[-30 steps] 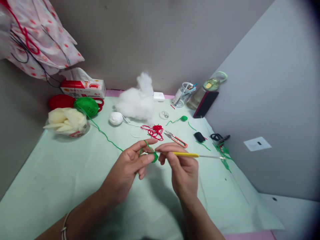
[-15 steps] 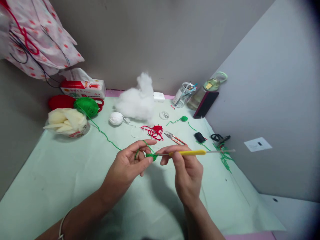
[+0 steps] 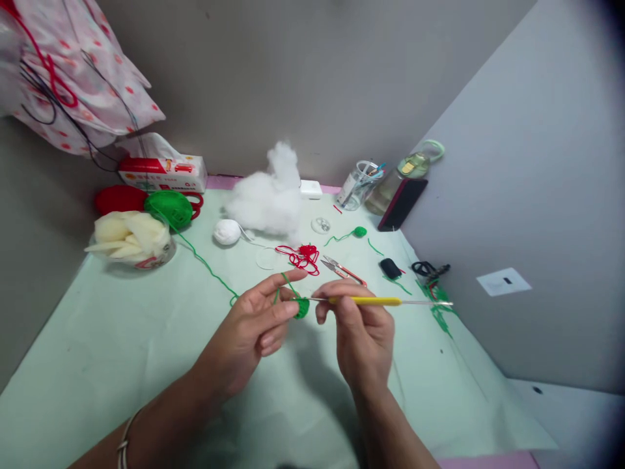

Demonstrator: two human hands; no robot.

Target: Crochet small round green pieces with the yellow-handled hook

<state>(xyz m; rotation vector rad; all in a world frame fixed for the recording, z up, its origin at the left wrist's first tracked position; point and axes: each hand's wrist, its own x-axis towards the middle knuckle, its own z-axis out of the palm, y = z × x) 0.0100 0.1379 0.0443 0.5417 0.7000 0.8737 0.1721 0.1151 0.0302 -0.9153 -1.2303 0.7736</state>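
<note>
Between thumb and fingers, my left hand pinches a small round green crochet piece. A strand of green yarn runs from the green yarn ball to this hand and loops over its raised index finger. My right hand grips a crochet hook by its yellow handle, held nearly level. The hook's left end meets the top of the green piece; its exact tip in the stitches is too small to make out. Its other metal end points right.
Just beyond my hands lie tangled red yarn and thread snips. White stuffing, a white yarn ball and a tub stand farther back. A pen cup, bottle and phone are at back right.
The green piece has turned and shows more of its round face below the hook. My left fingers have shifted around it, and the right hand with the hook has moved slightly.
</note>
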